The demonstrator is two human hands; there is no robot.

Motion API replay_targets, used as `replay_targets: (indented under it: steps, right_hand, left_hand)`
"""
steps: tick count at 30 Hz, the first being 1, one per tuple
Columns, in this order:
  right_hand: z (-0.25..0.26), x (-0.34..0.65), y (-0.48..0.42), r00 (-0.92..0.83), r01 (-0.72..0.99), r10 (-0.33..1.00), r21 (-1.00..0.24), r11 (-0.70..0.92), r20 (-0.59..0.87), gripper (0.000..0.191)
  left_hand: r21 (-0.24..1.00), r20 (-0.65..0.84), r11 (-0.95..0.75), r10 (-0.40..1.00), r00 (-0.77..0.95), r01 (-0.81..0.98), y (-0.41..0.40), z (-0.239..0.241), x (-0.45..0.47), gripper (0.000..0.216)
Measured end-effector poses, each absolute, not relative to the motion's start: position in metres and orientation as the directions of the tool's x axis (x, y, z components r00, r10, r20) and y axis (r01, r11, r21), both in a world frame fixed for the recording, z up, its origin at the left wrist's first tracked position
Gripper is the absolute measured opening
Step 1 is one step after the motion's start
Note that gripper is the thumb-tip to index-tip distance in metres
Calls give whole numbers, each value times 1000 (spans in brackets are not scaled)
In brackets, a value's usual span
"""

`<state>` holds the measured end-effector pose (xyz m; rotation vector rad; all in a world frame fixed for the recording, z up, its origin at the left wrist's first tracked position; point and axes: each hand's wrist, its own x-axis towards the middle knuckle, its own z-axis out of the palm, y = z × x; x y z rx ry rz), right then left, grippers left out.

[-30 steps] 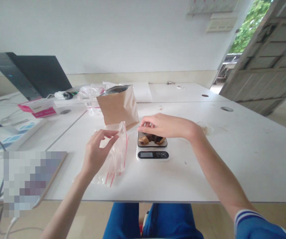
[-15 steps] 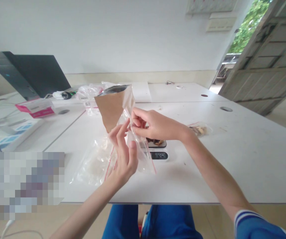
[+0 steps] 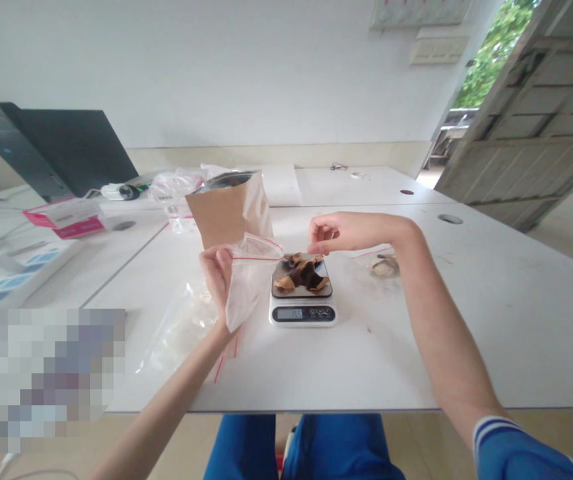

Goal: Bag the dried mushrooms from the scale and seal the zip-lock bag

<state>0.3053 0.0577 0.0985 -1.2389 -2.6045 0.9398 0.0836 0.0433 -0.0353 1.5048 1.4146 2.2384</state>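
Note:
My left hand [image 3: 218, 277] grips a small clear zip bag [image 3: 247, 280] with a red seal line, holding its mouth open toward the scale. A small digital kitchen scale [image 3: 302, 311] stands mid-table with several dark and tan dried pieces [image 3: 301, 274] on its pan. My right hand [image 3: 339, 233] hovers just above those pieces, fingers pinched together; what they hold, if anything, is too small to name. A brown paper pouch [image 3: 226, 213] stands open behind the bag.
A stack of spare clear zip bags [image 3: 179, 327] lies left of the scale. A filled small bag [image 3: 384, 265] lies to the right. A pink box [image 3: 66, 219], a dark computer case [image 3: 41, 150] and cables sit far left. An open wooden door [image 3: 531, 127] is at right.
Both hands were working the zip bag's mouth open near the pouch. Now my left hand alone holds it open beside the scale, and my right hand has moved over the scale pan.

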Motion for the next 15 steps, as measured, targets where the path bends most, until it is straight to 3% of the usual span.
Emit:
replay_targets:
  steps: [3, 6, 10, 15]
  right_hand:
    - [99, 310, 57, -612, 749, 750, -490, 447, -251, 46]
    - [91, 297, 56, -481, 872, 802, -294, 392, -355, 57]
    - [78, 268, 55, -344, 930, 825, -43, 365, -448, 51]
    - [71, 244, 51, -289, 915, 813, 103, 390, -505, 43]
  left_hand:
    - [729, 683, -561, 562, -466, 392, 54, -49, 77, 31]
    - [724, 689, -576, 590, -421, 378, 59, -55, 77, 36]
    - [776, 631, -554, 685, -364, 302, 56, -57, 81, 35]
    - [762, 645, -579, 712, -276, 290, 45, -59, 81, 33]
